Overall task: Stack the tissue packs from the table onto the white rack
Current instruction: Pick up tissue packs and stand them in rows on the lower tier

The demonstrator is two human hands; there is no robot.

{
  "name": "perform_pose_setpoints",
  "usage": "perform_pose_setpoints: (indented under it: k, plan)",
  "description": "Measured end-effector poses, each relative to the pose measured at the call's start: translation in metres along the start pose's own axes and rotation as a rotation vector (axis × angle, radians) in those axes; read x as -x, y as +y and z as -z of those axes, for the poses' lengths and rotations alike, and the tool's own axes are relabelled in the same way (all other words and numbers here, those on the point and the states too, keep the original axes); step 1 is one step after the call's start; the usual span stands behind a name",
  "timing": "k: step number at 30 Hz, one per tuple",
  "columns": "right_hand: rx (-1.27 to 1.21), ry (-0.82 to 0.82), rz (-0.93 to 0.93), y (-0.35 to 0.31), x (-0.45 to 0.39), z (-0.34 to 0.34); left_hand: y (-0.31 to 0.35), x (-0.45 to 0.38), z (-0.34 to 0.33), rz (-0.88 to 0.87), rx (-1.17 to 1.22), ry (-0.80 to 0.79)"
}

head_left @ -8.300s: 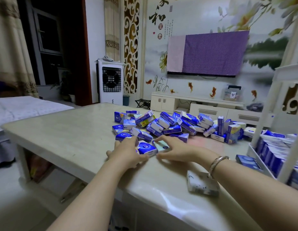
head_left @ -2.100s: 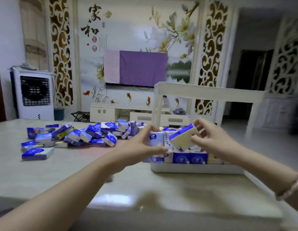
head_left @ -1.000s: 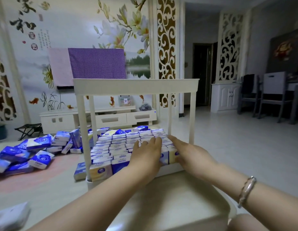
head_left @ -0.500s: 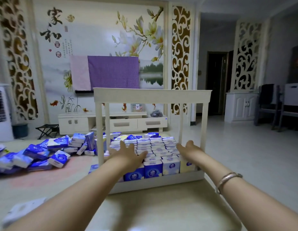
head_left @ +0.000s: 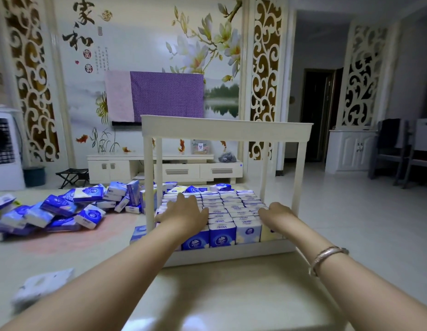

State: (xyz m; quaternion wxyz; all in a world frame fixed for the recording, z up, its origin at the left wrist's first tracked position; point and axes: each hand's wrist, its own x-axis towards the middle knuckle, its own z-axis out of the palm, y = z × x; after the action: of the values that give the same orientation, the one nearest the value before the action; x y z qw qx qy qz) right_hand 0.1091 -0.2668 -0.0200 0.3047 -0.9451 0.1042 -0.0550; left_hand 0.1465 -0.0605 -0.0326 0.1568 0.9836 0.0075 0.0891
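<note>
A white rack [head_left: 226,127] stands at the right end of the counter [head_left: 207,295], close to its far edge, with a flat top shelf on four thin posts and a low tray at the bottom. The tray is filled with tissue packs [head_left: 229,212] standing on end in tight rows, blue and white, the front row showing its printed faces toward the near edge of the counter. The left hand [head_left: 184,215] lies flat on top of the packs at the left front of the tray, palm down, its grip open with the fingers straight and spread, holding nothing. The right hand [head_left: 275,215] rests against the packs at the right front corner of the tray; its grip looks relaxed and open, fingers laid along the packs rather than closed round any one of them. A bracelet [head_left: 327,256] sits on the right wrist. To the left of the rack, a loose pile of packs [head_left: 64,209] lies scattered over the counter toward its left edge, some flat and some tilted on one another. One pale pack [head_left: 44,284] lies apart near the counter's near left edge, blurred. Behind the counter, a purple cloth [head_left: 164,96] hangs on the wall above a low white cabinet [head_left: 164,168].
</note>
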Motion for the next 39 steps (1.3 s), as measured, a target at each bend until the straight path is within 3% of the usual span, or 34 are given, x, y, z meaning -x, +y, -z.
perform_pose_setpoints:
  k: [3,6,12,16,20,24,27,29,33,36,39]
  plan:
    - [0.059,0.031,-0.011,-0.003,0.002,0.0,0.005,0.01,0.004,0.01,-0.035,-0.025]
    - [0.158,0.171,0.072,-0.01,0.011,0.001,0.009,0.022,0.015,-0.051,-0.065,-0.011]
    - [0.203,0.343,0.534,-0.051,0.06,-0.006,-0.015,0.073,0.053,-0.302,0.165,0.371]
    - [0.195,0.299,0.726,-0.091,0.086,-0.026,-0.06,0.1,0.071,-0.309,0.239,0.535]
    - [0.038,0.173,0.861,-0.141,0.11,-0.056,-0.12,0.101,0.081,-0.16,0.211,0.587]
    - [-0.017,0.021,0.904,-0.185,0.113,-0.112,-0.196,0.081,0.079,0.101,0.143,0.461]
    - [-0.028,-0.058,0.896,-0.215,0.096,-0.16,-0.253,0.071,0.067,0.264,-0.064,0.308]
    - [-0.005,-0.092,0.878,-0.235,0.074,-0.192,-0.278,0.061,0.063,0.354,-0.161,0.291]
    - [0.032,-0.135,0.799,-0.274,0.025,-0.248,-0.304,0.031,0.072,0.348,-0.099,0.449]
    - [0.037,-0.135,0.769,-0.292,-0.004,-0.277,-0.321,0.012,0.066,0.345,-0.049,0.321]
    - [0.035,-0.175,0.715,-0.298,-0.02,-0.295,-0.333,-0.003,0.059,0.257,-0.183,0.221]
